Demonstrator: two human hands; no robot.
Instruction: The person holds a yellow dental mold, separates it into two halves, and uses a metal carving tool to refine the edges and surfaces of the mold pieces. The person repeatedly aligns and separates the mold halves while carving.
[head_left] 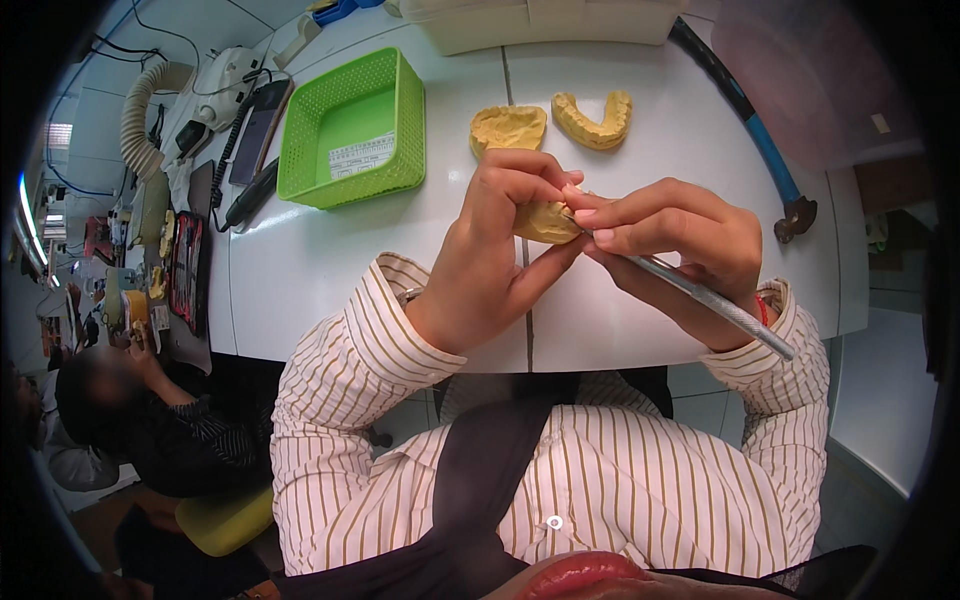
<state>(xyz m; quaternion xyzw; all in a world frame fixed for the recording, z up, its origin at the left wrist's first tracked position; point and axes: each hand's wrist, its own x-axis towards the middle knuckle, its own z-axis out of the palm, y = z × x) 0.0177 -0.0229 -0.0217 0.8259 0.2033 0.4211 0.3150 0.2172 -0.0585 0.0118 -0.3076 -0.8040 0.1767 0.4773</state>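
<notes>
My left hand (480, 240) is closed around a yellow plaster dental cast (543, 223), holding it above the table near the middle. Only part of the cast shows between my fingers. In my right hand (695, 230) is a slim metal hand tool with a knurled handle (715, 303), gripped like a pen. Its working end meets the cast's right side, where my fingertips partly hide it. Just beyond my hands lie two more yellow casts: a broad one (508, 130) and a U-shaped one (600, 137).
A green plastic basket (405, 130) with a printed paper stands at left. Beside it are a black handpiece (250, 195) and a phone (262, 130). A hammer (770, 150) lies at right, a pale box (540, 25) at the back. Another person (150, 430) sits at far left.
</notes>
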